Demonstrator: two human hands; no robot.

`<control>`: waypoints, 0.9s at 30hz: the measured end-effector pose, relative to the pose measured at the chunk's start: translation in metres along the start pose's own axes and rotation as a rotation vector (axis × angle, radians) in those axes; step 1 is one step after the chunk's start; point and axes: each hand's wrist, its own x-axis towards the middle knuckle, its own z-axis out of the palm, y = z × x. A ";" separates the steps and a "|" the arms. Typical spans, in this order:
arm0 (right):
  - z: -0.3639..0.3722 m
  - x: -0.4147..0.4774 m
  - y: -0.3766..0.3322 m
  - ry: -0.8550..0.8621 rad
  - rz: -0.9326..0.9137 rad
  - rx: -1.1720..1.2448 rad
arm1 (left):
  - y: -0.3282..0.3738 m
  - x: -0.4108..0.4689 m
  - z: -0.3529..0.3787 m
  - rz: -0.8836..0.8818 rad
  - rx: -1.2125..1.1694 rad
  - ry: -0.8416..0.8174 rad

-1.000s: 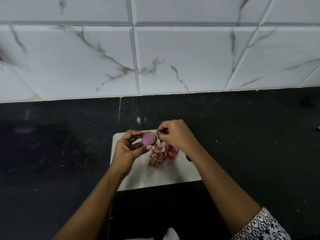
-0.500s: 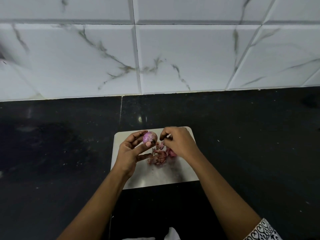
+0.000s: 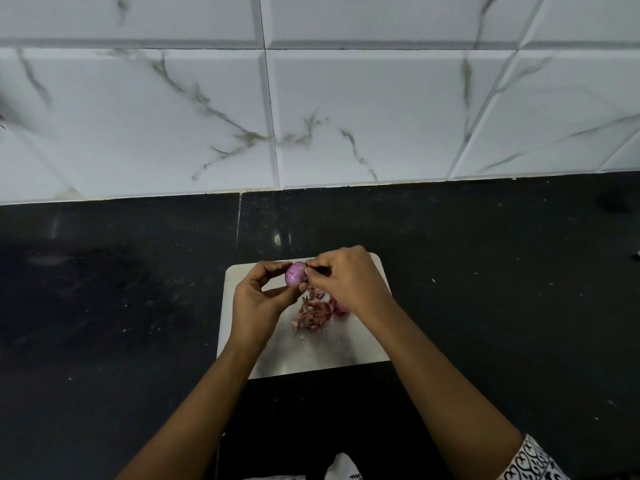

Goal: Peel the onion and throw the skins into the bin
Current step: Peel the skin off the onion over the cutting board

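Observation:
A small purple onion (image 3: 295, 273) is held between the thumb and fingers of my left hand (image 3: 258, 303), above the far part of a metal cutting board (image 3: 311, 355). My right hand (image 3: 348, 282) pinches at the onion's right end, fingertips touching it; whether a strip of skin is between them is hard to tell. A heap of pink and brown onion skins (image 3: 313, 313) lies on the board below both hands, partly hidden by my right wrist. No bin is in view.
The board rests on a black stone counter (image 3: 121, 323) that runs left and right. A white marble-patterned tiled wall (image 3: 346, 116) rises behind it. Something white (image 3: 343, 467) shows at the bottom edge, near me.
My right hand has come back from over the skin heap to the onion's right end. The left hand has turned the onion slightly and still holds it.

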 end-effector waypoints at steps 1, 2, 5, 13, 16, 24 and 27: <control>0.000 0.000 -0.002 0.003 -0.022 -0.023 | 0.001 0.000 0.000 0.026 0.017 0.010; 0.000 0.001 -0.003 0.011 -0.040 -0.035 | 0.001 0.000 0.001 0.047 0.030 0.022; 0.000 0.001 -0.001 0.016 -0.060 -0.031 | 0.004 -0.002 0.000 0.080 0.051 0.028; 0.011 -0.001 0.002 0.088 -0.046 -0.051 | -0.001 -0.009 0.004 0.068 0.018 0.020; 0.009 0.000 0.007 0.054 0.002 0.007 | -0.004 -0.013 0.005 0.061 -0.040 -0.006; 0.008 0.007 0.037 -0.235 0.317 0.013 | -0.004 -0.002 0.006 -0.012 -0.230 -0.004; 0.009 0.003 0.034 -0.090 0.232 -0.050 | -0.002 -0.002 0.003 -0.052 -0.263 0.002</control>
